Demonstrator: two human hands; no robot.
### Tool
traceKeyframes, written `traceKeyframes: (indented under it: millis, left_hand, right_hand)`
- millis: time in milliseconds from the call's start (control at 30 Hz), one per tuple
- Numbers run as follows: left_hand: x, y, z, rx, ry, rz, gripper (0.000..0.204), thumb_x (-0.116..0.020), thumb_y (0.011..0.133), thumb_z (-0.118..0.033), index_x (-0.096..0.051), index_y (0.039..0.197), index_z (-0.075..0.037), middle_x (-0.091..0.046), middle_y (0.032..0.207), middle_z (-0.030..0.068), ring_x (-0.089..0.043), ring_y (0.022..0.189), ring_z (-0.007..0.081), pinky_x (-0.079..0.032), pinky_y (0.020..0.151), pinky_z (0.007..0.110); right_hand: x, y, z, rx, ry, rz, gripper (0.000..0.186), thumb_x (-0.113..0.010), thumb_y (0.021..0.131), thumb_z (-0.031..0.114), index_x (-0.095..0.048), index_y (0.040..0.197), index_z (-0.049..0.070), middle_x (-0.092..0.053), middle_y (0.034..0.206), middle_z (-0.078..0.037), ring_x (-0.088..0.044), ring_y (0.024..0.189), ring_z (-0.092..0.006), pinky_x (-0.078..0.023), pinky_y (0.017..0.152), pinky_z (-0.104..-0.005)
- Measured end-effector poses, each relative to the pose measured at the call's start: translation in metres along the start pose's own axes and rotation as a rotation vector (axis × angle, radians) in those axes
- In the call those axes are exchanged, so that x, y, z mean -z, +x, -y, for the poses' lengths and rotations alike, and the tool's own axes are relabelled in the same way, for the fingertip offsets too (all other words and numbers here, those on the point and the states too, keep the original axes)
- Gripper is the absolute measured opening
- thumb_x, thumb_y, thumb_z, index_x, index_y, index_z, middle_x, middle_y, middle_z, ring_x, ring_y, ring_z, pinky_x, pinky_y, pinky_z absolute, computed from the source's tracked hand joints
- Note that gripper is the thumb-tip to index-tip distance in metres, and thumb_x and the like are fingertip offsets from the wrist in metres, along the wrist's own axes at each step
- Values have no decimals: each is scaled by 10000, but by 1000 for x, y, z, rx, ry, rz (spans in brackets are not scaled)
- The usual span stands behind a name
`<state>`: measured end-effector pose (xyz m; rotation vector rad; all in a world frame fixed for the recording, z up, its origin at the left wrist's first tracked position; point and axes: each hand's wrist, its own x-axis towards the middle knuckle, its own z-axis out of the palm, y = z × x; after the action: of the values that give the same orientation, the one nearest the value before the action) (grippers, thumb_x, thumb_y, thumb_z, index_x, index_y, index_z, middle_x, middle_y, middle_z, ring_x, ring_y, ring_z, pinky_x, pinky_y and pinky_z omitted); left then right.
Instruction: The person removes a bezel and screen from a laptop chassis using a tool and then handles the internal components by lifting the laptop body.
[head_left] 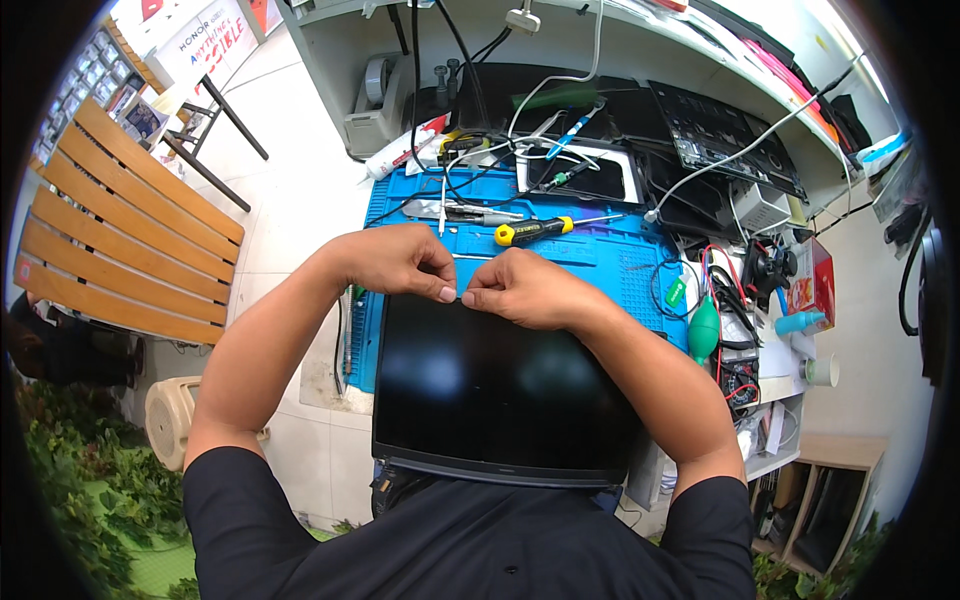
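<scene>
A dark laptop screen (490,390) leans between my body and the blue work mat (382,335), its glossy face toward me. Both hands meet at its far edge, left of the middle. My left hand (405,262) is closed there, thumb and fingers pinched together. Close beside it, almost touching, my right hand (525,288) pinches in the same way. Whatever lies between the fingertips is too small to make out. Just beyond my hands a yellow and black screwdriver (535,231) lies on the mat.
Tweezers-like tools (460,212), tangled cables and a white-framed panel (580,172) crowd the back of the mat. To the right are a green air blower (704,330) and a multimeter (740,380). A slatted wooden chair (130,225) stands left, near a beige stool (172,420).
</scene>
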<state>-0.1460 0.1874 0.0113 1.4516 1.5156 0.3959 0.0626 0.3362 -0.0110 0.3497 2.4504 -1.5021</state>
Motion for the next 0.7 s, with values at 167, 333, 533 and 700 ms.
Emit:
traceKeyframes:
  millis: [167, 333, 533, 700]
  left_hand:
    - [4, -10, 13, -9, -56, -33, 305, -823, 960, -314, -821, 1020, -15, -779, 848, 50, -674, 780, 123, -530, 749, 315]
    - [2, -10, 10, -1, -44, -25, 302, -823, 958, -314, -821, 1018, -18, -778, 850, 42, -675, 791, 124, -531, 764, 314]
    - [2, -11, 10, -16, -77, -20, 282, -838, 954, -284, -805, 979, -5, -738, 801, 13, -633, 743, 102, -508, 722, 288]
    - [5, -18, 23, 52, -77, -43, 319, -842, 942, -338, -825, 1006, -26, -758, 816, 34, -643, 748, 121, -515, 724, 311]
  right_hand:
    - [1, 0, 1, -43, 38, 2, 366, -735, 992, 331, -761, 863, -11, -631, 645, -69, -582, 619, -159, -467, 599, -386]
    - [-1, 7, 15, -28, 15, 26, 365, -746, 975, 319, -742, 816, -9, -595, 611, -51, -547, 595, -145, -447, 582, -384]
    - [-6, 13, 8, 1, -1, -15, 374, -754, 962, 337, -748, 814, -7, -589, 608, -50, -534, 583, -141, -443, 573, -373]
    - [-4, 15, 7, -18, 48, 17, 370, -767, 952, 351, -768, 847, -4, -611, 631, -68, -555, 603, -150, -462, 596, -375]
